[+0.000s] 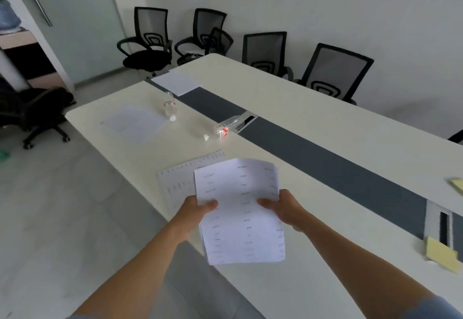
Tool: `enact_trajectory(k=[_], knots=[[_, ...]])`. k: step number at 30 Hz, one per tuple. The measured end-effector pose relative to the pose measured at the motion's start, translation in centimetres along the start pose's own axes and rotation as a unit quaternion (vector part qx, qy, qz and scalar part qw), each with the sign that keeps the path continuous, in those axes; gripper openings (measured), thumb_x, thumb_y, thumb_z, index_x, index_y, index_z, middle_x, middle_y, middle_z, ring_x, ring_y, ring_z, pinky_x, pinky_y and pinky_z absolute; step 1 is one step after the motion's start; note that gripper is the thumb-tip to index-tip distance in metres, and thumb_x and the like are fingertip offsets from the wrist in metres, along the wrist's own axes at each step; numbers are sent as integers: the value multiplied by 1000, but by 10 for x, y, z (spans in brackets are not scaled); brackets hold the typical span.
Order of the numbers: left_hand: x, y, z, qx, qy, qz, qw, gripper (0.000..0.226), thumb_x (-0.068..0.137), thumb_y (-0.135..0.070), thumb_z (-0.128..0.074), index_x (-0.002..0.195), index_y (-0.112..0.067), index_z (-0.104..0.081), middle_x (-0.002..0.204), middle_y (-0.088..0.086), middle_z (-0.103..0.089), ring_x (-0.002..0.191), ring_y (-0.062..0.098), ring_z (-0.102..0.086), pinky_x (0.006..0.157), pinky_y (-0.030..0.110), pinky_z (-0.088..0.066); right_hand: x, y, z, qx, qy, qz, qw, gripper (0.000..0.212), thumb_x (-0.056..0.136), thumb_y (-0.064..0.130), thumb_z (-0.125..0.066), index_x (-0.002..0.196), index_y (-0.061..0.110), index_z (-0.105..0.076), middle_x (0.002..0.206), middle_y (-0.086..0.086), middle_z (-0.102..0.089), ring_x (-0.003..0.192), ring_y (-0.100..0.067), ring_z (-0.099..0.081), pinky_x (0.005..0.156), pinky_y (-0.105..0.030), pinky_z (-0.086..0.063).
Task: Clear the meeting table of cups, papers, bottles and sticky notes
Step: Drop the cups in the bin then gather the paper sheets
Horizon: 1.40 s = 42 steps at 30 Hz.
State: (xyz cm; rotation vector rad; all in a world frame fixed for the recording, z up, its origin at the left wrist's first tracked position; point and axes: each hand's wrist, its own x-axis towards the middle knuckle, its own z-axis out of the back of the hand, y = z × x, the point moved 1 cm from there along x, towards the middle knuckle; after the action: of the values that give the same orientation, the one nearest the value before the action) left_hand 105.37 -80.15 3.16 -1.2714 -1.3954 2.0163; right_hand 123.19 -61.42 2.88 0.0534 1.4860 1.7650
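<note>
Both hands hold a small stack of printed papers (240, 208) above the near edge of the cream meeting table (313, 118). My left hand (195, 208) grips the stack's left side, my right hand (283, 208) its right side. Another printed sheet (180, 176) lies flat on the table just beyond, partly hidden by the stack. Two clear plastic bottles lie on their sides: one (223, 128) by the grey centre strip, one (170, 108) farther left. Blank sheets rest at the far left (132, 123) and at the table's far end (178, 82). Yellow sticky notes (442, 256) sit at the right, with another pad (457, 183) at the frame edge.
A dark grey strip (325, 161) with cable openings runs down the table's middle. Black mesh office chairs (335, 73) line the far side and back wall. Another black chair (37, 116) stands on the floor at the left, near a door.
</note>
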Motion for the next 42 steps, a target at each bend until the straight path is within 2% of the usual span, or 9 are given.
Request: enact_trajectory(k=[4, 12, 15, 20, 24, 29, 32, 35, 42], knots=[[-1, 0, 57, -82, 44, 60, 994, 36, 81, -12, -75, 116, -14, -68, 112, 5, -75, 105, 27, -69, 92, 44, -54, 18, 38, -47, 79, 4, -3, 997, 14, 92, 21, -65, 91, 9, -71, 88, -3, -75, 77, -20, -73, 67, -30, -60], [24, 29, 141, -77, -36, 145, 986, 36, 86, 8, -63, 120, -5, -64, 111, 14, -72, 102, 31, -67, 92, 41, -52, 102, 55, -128, 121, 47, -70, 989, 32, 89, 29, -68, 111, 5, -69, 107, -9, -74, 93, -25, -72, 82, -39, -59], [43, 35, 178, -39, -78, 138, 986, 41, 84, 9, -63, 124, -4, -62, 120, 12, -67, 111, 29, -61, 100, 36, -43, 139, 47, -133, 6, -4, -88, 996, 45, 86, 41, -69, 117, 8, -62, 105, -11, -67, 81, -21, -60, 69, -29, -47], [86, 33, 248, -26, -143, 161, 976, 35, 86, 8, -63, 117, -7, -62, 111, 11, -66, 106, 27, -59, 97, 34, -42, 214, 26, -109, -293, -86, -176, 936, 94, 72, 56, -74, 144, 16, -29, 138, -16, -46, 126, -36, -45, 101, -47, -43], [128, 33, 292, -25, -159, 204, 966, 34, 84, 8, -64, 116, -1, -65, 111, 19, -70, 108, 36, -64, 102, 49, -46, 248, 27, -113, -393, -99, -244, 881, 106, 58, 65, -80, 138, 19, -28, 135, -14, -39, 126, -34, -40, 96, -49, -43], [163, 38, 312, -63, -175, 230, 955, 29, 85, 9, -62, 113, 1, -64, 103, 22, -69, 88, 35, -66, 71, 38, -53, 273, 29, -133, -327, -100, -264, 902, 73, 64, 51, -80, 117, 14, -45, 105, -5, -61, 101, -29, -63, 82, -37, -52], [177, 41, 324, -77, -164, 239, 954, 28, 85, 8, -63, 112, 2, -65, 105, 24, -69, 88, 37, -66, 69, 36, -53, 287, 41, -145, -310, -100, -209, 922, 26, 77, 39, -69, 90, 19, -60, 88, -3, -65, 84, -26, -64, 73, -33, -54], [191, 42, 344, -75, -159, 249, 952, 28, 84, 8, -64, 111, 4, -66, 105, 25, -69, 87, 36, -66, 68, 37, -53, 303, 83, -160, -224, -109, -127, 960, 6, 83, 22, -62, 81, 17, -59, 85, -9, -65, 80, -31, -62, 68, -36, -51], [212, 46, 375, -93, -130, 280, 947, 29, 85, 8, -61, 113, 5, -63, 103, 25, -68, 93, 41, -65, 85, 52, -53, 319, 219, -157, -99, -248, 60, 962, 22, 95, 12, -50, 110, 12, -66, 92, -6, -64, 83, -27, -59, 69, -31, -45]])
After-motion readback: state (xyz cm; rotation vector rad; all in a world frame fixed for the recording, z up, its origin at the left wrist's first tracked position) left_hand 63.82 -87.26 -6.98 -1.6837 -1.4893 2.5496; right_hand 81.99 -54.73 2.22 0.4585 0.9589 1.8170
